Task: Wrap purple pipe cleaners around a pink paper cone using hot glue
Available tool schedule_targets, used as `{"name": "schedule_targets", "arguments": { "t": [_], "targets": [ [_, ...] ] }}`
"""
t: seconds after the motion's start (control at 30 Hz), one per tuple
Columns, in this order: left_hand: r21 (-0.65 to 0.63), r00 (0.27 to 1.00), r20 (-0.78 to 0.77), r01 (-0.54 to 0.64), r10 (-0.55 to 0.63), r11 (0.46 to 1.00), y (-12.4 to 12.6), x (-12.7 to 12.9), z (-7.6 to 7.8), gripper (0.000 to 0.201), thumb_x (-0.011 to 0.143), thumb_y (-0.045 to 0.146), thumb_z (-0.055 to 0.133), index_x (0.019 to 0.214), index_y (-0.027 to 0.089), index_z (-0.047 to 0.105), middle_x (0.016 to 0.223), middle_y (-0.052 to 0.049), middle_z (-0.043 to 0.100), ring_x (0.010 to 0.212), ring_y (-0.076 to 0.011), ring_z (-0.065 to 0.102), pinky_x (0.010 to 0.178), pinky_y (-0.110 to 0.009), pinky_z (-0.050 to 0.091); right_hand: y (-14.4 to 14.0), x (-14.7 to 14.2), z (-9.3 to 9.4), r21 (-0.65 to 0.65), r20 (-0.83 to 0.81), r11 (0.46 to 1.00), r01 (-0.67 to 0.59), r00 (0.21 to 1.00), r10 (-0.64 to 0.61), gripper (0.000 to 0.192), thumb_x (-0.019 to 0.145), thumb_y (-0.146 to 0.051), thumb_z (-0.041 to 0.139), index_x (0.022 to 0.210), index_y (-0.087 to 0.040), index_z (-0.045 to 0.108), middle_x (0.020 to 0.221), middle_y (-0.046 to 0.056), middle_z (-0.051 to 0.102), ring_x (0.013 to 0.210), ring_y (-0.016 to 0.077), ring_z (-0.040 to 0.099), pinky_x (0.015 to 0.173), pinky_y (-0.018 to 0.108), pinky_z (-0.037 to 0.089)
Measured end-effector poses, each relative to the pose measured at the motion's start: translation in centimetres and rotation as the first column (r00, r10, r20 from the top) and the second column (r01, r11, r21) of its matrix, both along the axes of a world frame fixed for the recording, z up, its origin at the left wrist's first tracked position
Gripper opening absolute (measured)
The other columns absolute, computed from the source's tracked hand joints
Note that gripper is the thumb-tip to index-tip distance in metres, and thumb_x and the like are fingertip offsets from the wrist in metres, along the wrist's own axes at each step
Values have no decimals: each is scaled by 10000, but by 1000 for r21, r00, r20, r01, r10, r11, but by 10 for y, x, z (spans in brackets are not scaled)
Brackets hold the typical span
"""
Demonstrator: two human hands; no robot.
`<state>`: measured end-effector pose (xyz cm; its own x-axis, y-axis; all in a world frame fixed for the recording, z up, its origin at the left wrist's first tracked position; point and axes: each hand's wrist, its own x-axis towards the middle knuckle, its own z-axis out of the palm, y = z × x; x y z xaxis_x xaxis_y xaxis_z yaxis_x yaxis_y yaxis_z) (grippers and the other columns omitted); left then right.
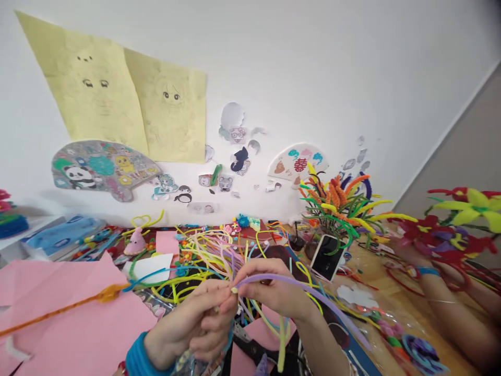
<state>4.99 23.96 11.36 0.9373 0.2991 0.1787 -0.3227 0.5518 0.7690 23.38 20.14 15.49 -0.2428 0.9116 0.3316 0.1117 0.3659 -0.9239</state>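
Observation:
My left hand (195, 324) and my right hand (274, 292) meet at the fingertips low in the middle of the view. Between them they pinch a lilac pipe cleaner (313, 295) that arcs from my fingers down to the right. My left fingers also pinch a small pale tip where the two hands touch. A yellow-green pipe cleaner (282, 339) hangs down under my right hand. Just behind my hands lies a tangled heap of pipe cleaners (207, 250) in yellow, pink, green and blue.
Pink paper sheets (78, 324) cover the left of the table, with an orange pipe cleaner (58, 308) across them. A phone (327, 256) leans by a pipe-cleaner bouquet (340, 203). Another person's arm (450, 297) rests at the right, near red and yellow pipe-cleaner flowers (465, 219). Paper drawings hang on the wall.

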Motion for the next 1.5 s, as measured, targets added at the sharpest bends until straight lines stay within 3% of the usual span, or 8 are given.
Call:
{"name": "schedule_targets", "arguments": {
  "t": [0.13,0.4,0.63,0.77,0.97,1.07,1.33,1.5],
  "targets": [
    [262,933,-188,-253,307,931,2,0,4,392,949,528,592,734,212,504,464,122,362,278,-43,260,323,-159,290,0,-3,-1,-1,42,995,101,994,-101,332,843,-470,747,703,-175,690,542,-83,378,507,84,299,482,248,214],
    [924,401,270,-362,875,-120,8,-1,3,154,897,308,556,822,227,664,742,-41,715,669,-212,665,608,-279,487,6,-8,-5,-21,112,965,263,959,-259,264,869,-377,665,697,-176,654,584,-59,472,540,96,399,523,241,310],
    [386,827,-332,-319,453,866,-1,-10,19,398,913,519,569,658,222,495,397,115,332,273,-59,247,327,-180,267,6,-5,-3,-186,-93,981,-52,995,35,331,753,-459,834,833,-159,719,611,-60,500,534,81,350,517,238,268],
    [221,908,-331,-191,258,956,5,-7,18,403,868,561,609,674,225,501,389,135,302,237,-51,193,285,-184,267,7,-9,-5,-186,-93,982,-27,996,10,368,766,-507,800,771,-164,665,532,-98,395,494,71,253,483,244,189],
    [903,375,305,-406,875,-140,13,1,1,168,944,313,562,890,201,675,749,-49,708,629,-183,664,557,-254,498,11,-17,-5,-165,-62,955,246,964,-259,340,792,-449,744,676,-195,551,503,-122,313,482,64,203,454,229,176],
    [862,395,481,-375,783,-340,14,0,-3,221,990,254,495,907,209,696,750,-49,737,614,-176,666,561,-249,491,10,-18,-5,-186,-113,965,187,971,-210,364,769,-476,790,694,-183,587,519,-111,342,502,69,242,473,223,216],
    [216,942,-41,-316,332,924,3,2,2,385,1009,486,509,746,208,551,331,139,308,220,-51,155,271,-157,244,13,-14,-8,-127,-236,990,59,968,-87,424,671,-554,879,721,-171,704,527,-79,433,514,82,278,491,241,198],
    [92,970,-28,-239,242,967,11,10,-10,392,996,516,518,749,212,532,343,146,303,227,-44,115,263,-151,216,17,-15,-14,-123,-205,983,136,966,-159,388,715,-508,855,714,-173,661,540,-81,418,517,80,279,495,233,222]
  ]
}}
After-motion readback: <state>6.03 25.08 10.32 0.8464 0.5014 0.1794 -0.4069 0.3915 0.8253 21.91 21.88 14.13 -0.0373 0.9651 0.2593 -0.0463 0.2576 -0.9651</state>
